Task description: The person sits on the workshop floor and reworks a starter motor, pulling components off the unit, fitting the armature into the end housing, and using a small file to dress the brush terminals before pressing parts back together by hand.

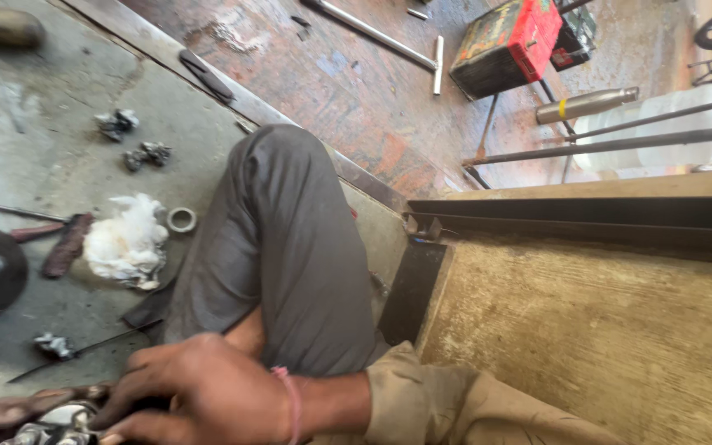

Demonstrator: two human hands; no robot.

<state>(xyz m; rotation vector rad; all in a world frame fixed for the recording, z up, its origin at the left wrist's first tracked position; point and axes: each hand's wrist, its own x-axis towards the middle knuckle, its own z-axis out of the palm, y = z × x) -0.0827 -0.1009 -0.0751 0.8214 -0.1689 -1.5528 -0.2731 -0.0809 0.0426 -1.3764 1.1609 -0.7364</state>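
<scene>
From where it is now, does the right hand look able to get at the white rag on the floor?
Probably yes: the right hand rests on a metal part, and bare floor lies between it and the white rag.

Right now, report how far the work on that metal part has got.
Done: small metal pieces and a ring lie loose beside a white rag. In hand: the right hand and left hand grip a metal part. What's left can't be judged.

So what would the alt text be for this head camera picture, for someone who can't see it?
A person's right hand and left hand grip a small metal part at the bottom edge, beside a bent knee in grey trousers. A white rag, a metal ring and small parts lie on the dirty concrete floor.
</scene>
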